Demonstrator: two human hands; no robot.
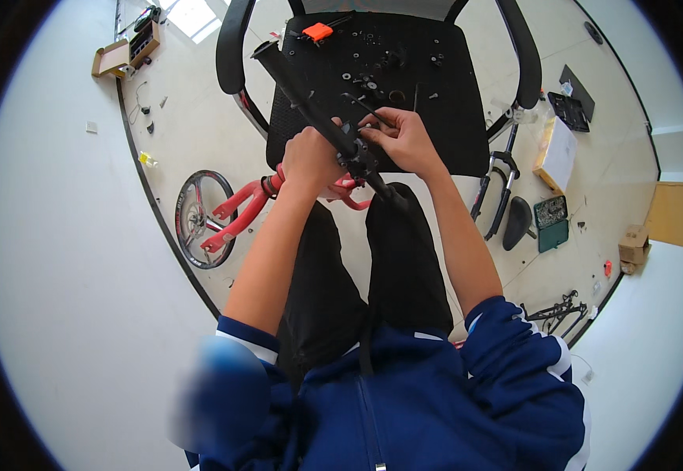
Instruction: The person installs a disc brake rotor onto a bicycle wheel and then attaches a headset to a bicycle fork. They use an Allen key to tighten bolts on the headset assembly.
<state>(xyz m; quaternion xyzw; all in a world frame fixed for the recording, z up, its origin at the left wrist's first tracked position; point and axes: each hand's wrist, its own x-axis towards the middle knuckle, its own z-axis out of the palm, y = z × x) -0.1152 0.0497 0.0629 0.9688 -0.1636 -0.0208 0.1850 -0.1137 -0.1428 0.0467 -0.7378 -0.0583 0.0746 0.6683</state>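
Observation:
A black bicycle handlebar (294, 88) slants across the front of a black mesh chair, its clamp near the middle. My left hand (312, 161) is closed beside the clamp, its fingers gripping the stem area and partly hidden behind the bar. My right hand (406, 143) pinches at the clamp's other side, with a thin black hex key (365, 105) between its fingers. Below the bar, a red bicycle frame (257, 206) with its fork pointing left rests between my knees and the chair.
Several small bolts and washers (369, 84) and an orange item (318, 31) lie on the chair seat (459, 118). A wheel (202, 220) leans at left. On the right are a saddle (518, 222), a green case (552, 224), a white-topped box (557, 157) and a black toolbox (569, 111).

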